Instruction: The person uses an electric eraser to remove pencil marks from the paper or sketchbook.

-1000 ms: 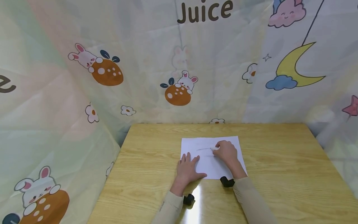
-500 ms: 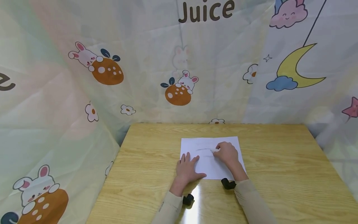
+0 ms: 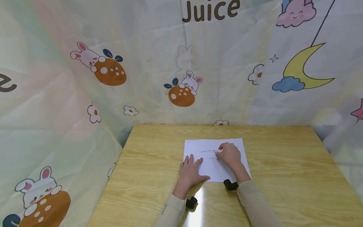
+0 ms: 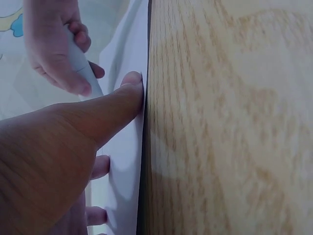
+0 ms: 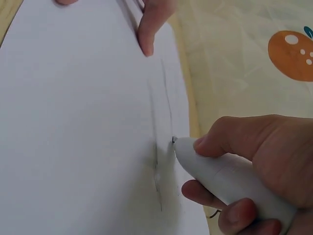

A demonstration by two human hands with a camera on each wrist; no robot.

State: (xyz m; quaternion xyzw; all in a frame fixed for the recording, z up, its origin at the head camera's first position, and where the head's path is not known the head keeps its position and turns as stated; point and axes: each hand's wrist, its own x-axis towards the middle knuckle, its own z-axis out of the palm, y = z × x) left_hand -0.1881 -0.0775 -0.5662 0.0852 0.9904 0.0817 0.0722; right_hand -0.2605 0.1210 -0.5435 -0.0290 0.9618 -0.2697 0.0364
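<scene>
A white sheet of paper (image 3: pixel 208 171) lies on the wooden table with thin dark lines across its upper half. My left hand (image 3: pixel 189 173) rests on the sheet's left part, fingers spread, thumb by the near edge. My right hand (image 3: pixel 230 155) holds a thick white pen-shaped tool (image 5: pixel 230 178) between thumb and fingers, tilted over the paper. Its small dark tip sits on the end of one line (image 5: pixel 168 105); a second line (image 5: pixel 155 147) runs beside it. In the left wrist view, my left thumb (image 4: pixel 115 107) presses near the paper's edge, and the tool (image 4: pixel 80 63) shows beyond it.
The wooden table (image 3: pixel 286 170) reaches out on both sides of the paper. A printed cloth (image 3: pixel 147 63) with rabbits and a moon hangs behind it and along the left. Black wrist cameras (image 3: pixel 191 202) are worn at both sleeves.
Over the last half second my right hand shifts very slightly away from me with the tool, its tip staying by the upper line. The left hand stays in place on the paper.
</scene>
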